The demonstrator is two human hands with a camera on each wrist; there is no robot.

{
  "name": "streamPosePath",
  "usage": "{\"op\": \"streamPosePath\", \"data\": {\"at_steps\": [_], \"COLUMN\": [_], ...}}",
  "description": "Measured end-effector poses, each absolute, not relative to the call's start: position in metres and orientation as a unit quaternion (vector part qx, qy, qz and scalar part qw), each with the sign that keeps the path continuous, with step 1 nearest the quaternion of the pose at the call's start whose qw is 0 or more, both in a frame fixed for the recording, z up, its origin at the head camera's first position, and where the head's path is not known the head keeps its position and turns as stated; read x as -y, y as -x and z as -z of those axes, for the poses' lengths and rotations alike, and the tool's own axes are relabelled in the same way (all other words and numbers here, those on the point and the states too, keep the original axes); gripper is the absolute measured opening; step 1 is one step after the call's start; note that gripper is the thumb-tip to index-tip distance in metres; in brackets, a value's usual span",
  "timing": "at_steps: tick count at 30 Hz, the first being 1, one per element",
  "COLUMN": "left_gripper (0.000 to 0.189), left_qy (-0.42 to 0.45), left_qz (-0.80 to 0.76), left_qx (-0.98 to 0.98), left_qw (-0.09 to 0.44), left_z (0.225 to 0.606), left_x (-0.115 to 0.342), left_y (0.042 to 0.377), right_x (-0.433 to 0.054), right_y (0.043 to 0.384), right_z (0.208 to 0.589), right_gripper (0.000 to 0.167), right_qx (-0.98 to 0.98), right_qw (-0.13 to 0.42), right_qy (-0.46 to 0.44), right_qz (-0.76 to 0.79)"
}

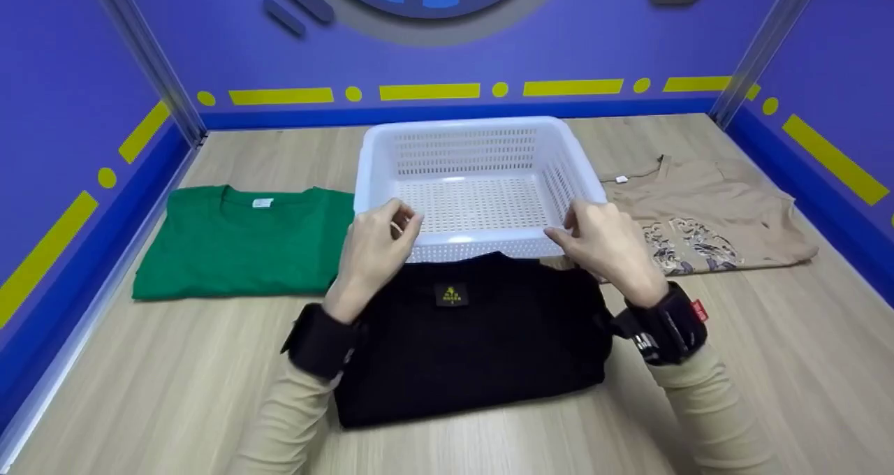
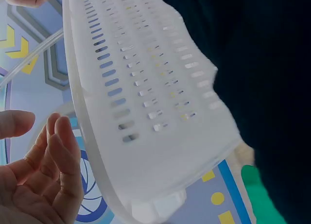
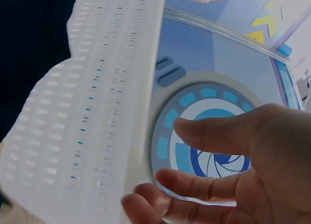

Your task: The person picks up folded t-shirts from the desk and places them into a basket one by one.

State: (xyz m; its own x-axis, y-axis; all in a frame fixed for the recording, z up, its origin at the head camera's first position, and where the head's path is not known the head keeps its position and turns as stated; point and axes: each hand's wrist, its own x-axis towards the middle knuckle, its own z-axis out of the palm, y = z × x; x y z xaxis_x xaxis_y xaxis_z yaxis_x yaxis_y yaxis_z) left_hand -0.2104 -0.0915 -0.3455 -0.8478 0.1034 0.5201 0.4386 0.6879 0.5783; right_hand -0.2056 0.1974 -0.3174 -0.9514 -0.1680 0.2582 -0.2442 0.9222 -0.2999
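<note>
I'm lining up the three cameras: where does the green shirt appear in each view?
Head: the green shirt lies at left, beside the white basket.
Left wrist: only a patch, at bottom right.
Right wrist: not in the picture.
Shared landmark: the white basket, in all three.

Hands [image 1: 374, 248] [image 1: 609, 241] hide 2 near corners of basket [image 1: 482, 235]; label text [image 1: 452, 298] too small to read

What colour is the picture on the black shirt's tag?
Yellow; the tag shows best in the head view.
</note>
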Motion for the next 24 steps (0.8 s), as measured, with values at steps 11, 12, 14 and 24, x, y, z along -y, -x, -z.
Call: {"op": "streamPosePath", "data": {"at_steps": [11,12,14,24], "left_gripper": [0.022,0.023,0.027,0.052], "left_qy": [0.091,0.074,0.041,-0.041], "left_qz": [0.355,0.346,0.322,0.202], "left_qx": [0.908,0.917,0.935,0.977], "left_qw": [0.201,0.184,0.145,0.054], "left_z": [0.362,0.364,0.369,0.392], "left_x": [0.132,0.137,0.146,0.172], "left_y": [0.190,0.188,0.184,0.169], "right_x": [-0.216,-0.217,-0.219,-0.215], "right_y": [0.187,0.186,0.186,0.189], "right_z": [0.337,0.339,0.345,0.372], "right_gripper": [0.038,0.041,0.048,0.058], "right_qx": [0.987,0.988,0.990,0.990], "right_qw": [0.006,-0.018,-0.064,-0.126], "right_qy": [-0.075,-0.069,-0.054,-0.021], "right_qz": [-0.145,-0.136,-0.115,-0.056]}}
